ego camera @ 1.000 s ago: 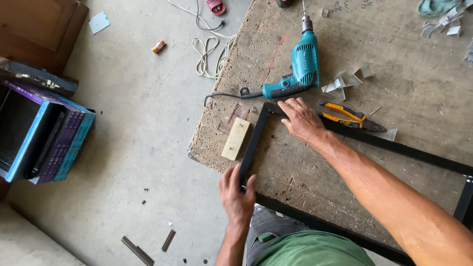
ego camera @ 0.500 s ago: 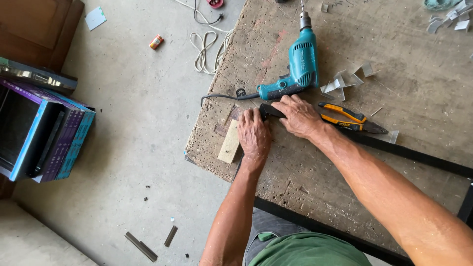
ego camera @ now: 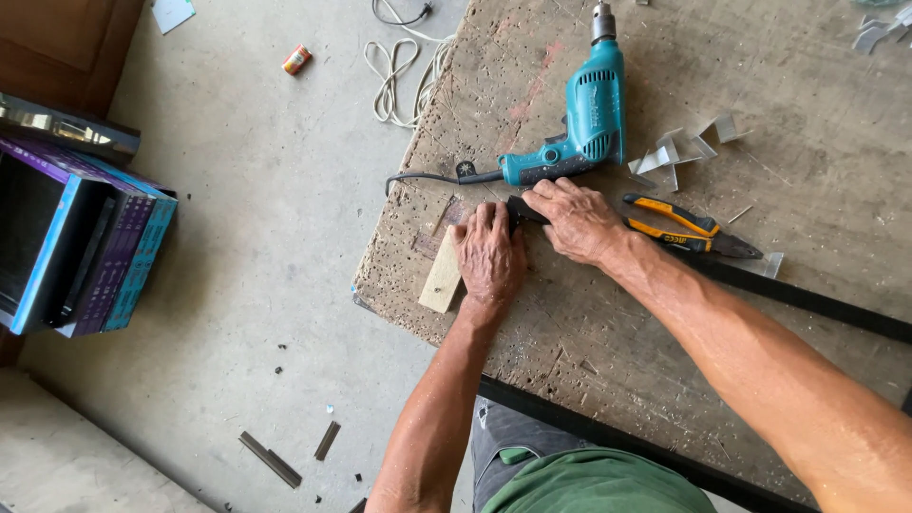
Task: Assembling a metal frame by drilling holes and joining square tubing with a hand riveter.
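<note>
A black metal frame (ego camera: pixel 807 299) lies on a worn wooden worktable (ego camera: pixel 760 95), with its corner under my hands. My left hand (ego camera: pixel 489 252) presses flat on the frame's corner, next to a small wooden block (ego camera: pixel 443 275). My right hand (ego camera: pixel 575 220) rests palm down on the frame's top bar just right of the corner. A teal electric drill (ego camera: pixel 584 123) lies right behind my right hand, its cable running left off the table. Orange-handled pliers (ego camera: pixel 689 228) lie to the right of my right hand.
Bent metal brackets (ego camera: pixel 679 152) are scattered beside the drill. A white cord (ego camera: pixel 394 76) coils on the concrete floor left of the table. A blue and purple box (ego camera: pixel 76 247) stands at far left. Small metal strips (ego camera: pixel 285 454) and a small can (ego camera: pixel 296 59) lie on the floor.
My left hand moved up from the frame's lower side bar to its top corner, beside my right hand. My right hand stayed at the corner.
</note>
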